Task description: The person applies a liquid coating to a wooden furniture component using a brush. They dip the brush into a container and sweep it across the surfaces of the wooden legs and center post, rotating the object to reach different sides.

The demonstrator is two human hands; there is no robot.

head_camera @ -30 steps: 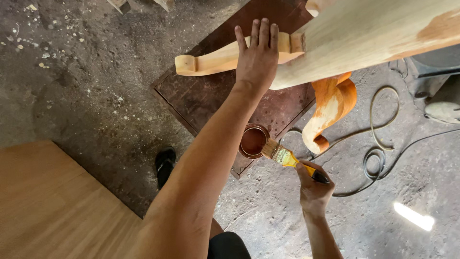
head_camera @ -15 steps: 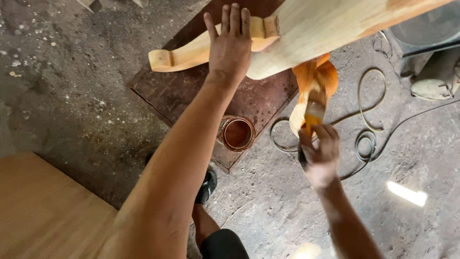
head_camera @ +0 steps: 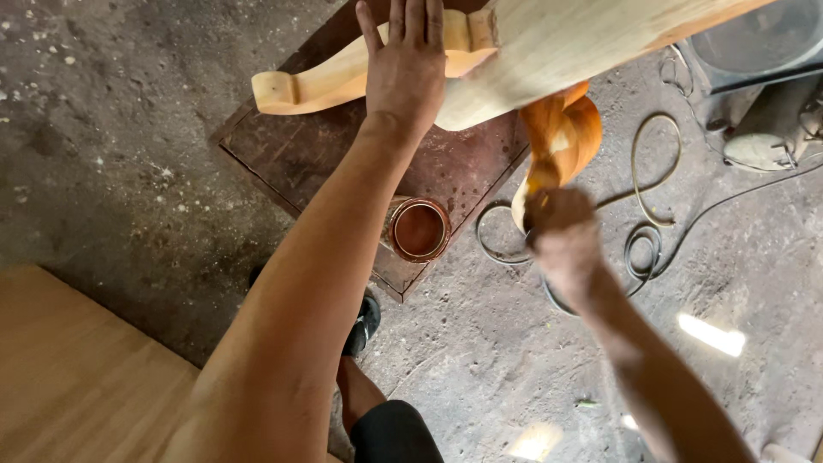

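Note:
My left hand (head_camera: 407,64) lies flat, fingers apart, on a pale wooden furniture piece with curved legs (head_camera: 549,43). One bare curved leg (head_camera: 326,81) sticks out to the left. A second curved leg (head_camera: 566,137) below is coated orange-brown. My right hand (head_camera: 561,227), blurred, is shut on a paintbrush whose tip meets that stained leg. A small open can of brown stain (head_camera: 418,229) stands on a dark brown board (head_camera: 300,154) on the floor, between my two arms.
Coiled cable (head_camera: 643,223) lies on the grey concrete floor to the right. A dark machine or container (head_camera: 754,51) sits at the top right. A light wooden panel (head_camera: 77,377) fills the lower left. My dark shoe (head_camera: 364,321) is below the can.
My right hand has lifted the brush from beside the can up to the stained leg. The view has shifted; my left hand stays on the wood.

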